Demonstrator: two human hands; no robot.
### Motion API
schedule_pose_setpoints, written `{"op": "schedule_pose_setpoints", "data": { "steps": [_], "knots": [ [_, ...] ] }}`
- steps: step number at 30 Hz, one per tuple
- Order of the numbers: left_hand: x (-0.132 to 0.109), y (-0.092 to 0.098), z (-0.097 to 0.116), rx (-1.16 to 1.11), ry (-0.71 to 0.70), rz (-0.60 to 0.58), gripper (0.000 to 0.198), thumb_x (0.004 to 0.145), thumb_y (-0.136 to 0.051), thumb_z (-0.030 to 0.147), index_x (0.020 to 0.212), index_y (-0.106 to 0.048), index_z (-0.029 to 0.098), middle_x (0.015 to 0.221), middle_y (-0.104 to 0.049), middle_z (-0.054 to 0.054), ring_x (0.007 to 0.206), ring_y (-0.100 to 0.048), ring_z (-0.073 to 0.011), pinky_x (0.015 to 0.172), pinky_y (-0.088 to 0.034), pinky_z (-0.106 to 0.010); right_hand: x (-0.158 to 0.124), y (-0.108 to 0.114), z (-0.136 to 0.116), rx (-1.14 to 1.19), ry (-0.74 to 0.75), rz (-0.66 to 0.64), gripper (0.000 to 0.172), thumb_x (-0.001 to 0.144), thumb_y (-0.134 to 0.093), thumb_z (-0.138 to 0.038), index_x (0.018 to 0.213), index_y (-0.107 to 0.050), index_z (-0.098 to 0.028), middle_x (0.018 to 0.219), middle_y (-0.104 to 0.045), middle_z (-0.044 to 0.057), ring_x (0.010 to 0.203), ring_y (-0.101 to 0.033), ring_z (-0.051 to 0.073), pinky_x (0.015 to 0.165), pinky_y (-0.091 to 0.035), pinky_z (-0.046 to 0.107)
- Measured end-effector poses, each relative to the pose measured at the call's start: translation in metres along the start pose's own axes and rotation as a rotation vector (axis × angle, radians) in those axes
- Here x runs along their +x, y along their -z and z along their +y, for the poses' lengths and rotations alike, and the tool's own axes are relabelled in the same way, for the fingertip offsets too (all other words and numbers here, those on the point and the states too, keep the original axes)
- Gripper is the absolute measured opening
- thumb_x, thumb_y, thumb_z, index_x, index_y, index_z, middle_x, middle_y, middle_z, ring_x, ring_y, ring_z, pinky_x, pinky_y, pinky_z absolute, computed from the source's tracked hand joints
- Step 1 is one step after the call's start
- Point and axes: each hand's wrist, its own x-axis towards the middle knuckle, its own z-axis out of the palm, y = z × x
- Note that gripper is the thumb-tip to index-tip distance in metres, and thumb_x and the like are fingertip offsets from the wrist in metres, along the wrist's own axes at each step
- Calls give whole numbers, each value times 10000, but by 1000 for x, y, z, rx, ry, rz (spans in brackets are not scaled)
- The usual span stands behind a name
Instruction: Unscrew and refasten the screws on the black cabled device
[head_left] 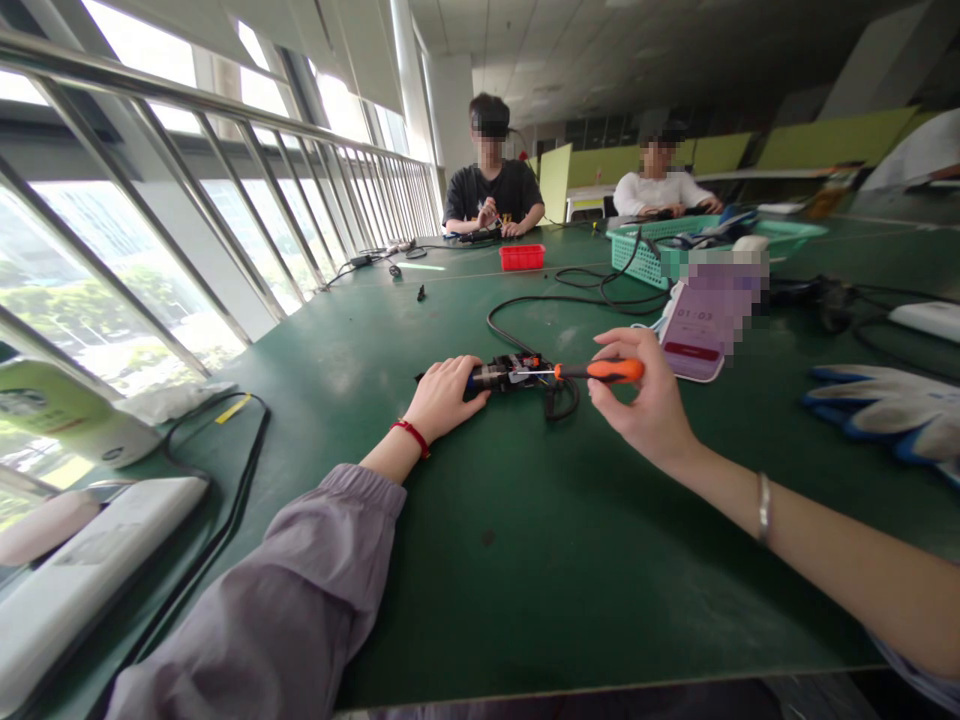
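My left hand [444,395] lies closed over a small black device [501,375] on the green table [525,560], pinning it down. A black cable [525,305] runs from the device in a loop toward the back. My right hand [646,400] grips an orange-handled screwdriver [600,371] held level, with its thin shaft pointing left into the device's top. A red cord circles my left wrist and a silver bangle my right wrist.
A phone [705,325] lies just behind my right hand. White and blue gloves [885,410] lie at the right. A red box [522,257] and a green basket [645,250] stand farther back, where two people sit working. White objects and cables lie at the left edge by the window railing.
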Motion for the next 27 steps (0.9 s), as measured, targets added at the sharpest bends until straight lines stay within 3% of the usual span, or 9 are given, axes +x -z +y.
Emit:
{"op": "schedule_pose_setpoints", "data": {
  "steps": [2,6,8,12,14,18,20,24,27],
  "knots": [
    [0,0,0,-1,3,-3,346,807,-528,377,1090,-506,180,1022,-626,-73,935,-588,-244,851,-427,-364,-1,-1,0,16,-56,-35,357,733,-624,-236,1050,-461,-226,671,-535,-50,586,-557,127,580,-452,256],
    [1,1,0,2,9,-11,338,821,-521,387,1089,-504,182,1033,-624,-77,946,-586,-248,847,-425,-366,-3,-2,-3,-30,-171,-102,178,782,-599,-348,884,-549,-212,523,-500,-66,458,-500,109,496,-399,245],
    [1,1,0,3,7,-23,334,834,-506,393,1092,-500,181,1035,-623,-81,949,-585,-249,845,-424,-367,-4,-4,-2,-26,-108,-55,187,768,-612,-300,920,-547,-214,609,-554,-45,528,-552,121,556,-442,257],
    [0,2,0,1,-1,-25,322,828,-489,366,1094,-492,185,1033,-619,-79,948,-582,-245,847,-420,-365,-4,-5,2,4,42,38,369,728,-636,-226,1060,-475,-233,857,-584,4,768,-609,153,727,-489,292],
    [0,1,0,-1,0,-21,314,818,-480,340,1091,-492,186,1029,-618,-75,943,-581,-243,843,-421,-362,-4,-5,2,-1,0,-8,366,742,-641,-278,1063,-472,-228,790,-577,-12,701,-599,146,671,-486,280],
    [0,1,0,3,11,-23,321,806,-473,334,1089,-497,184,1015,-615,-80,936,-579,-248,839,-423,-370,-6,-4,-2,-44,-111,-121,182,803,-587,-353,907,-544,-210,565,-551,-53,478,-532,110,512,-424,241],
    [0,0,0,11,11,-22,330,802,-477,339,1093,-495,186,1017,-613,-80,934,-578,-248,841,-422,-371,-7,-4,-4,-47,-52,-75,157,789,-601,-303,904,-549,-209,640,-603,-29,553,-577,122,562,-452,247],
    [0,0,0,18,-1,-15,324,799,-484,341,1084,-492,187,1013,-613,-75,924,-579,-246,831,-423,-364,-5,-6,-3,-12,53,-20,351,729,-629,-205,1053,-497,-219,836,-612,8,803,-621,166,748,-490,298],
    [0,1,1,15,0,-14,323,793,-493,344,1078,-491,194,1014,-614,-72,918,-579,-246,824,-423,-363,-6,-6,-3,-36,-32,-77,293,749,-627,-272,1014,-510,-223,722,-593,-24,622,-591,138,613,-478,270]
  ]
}}
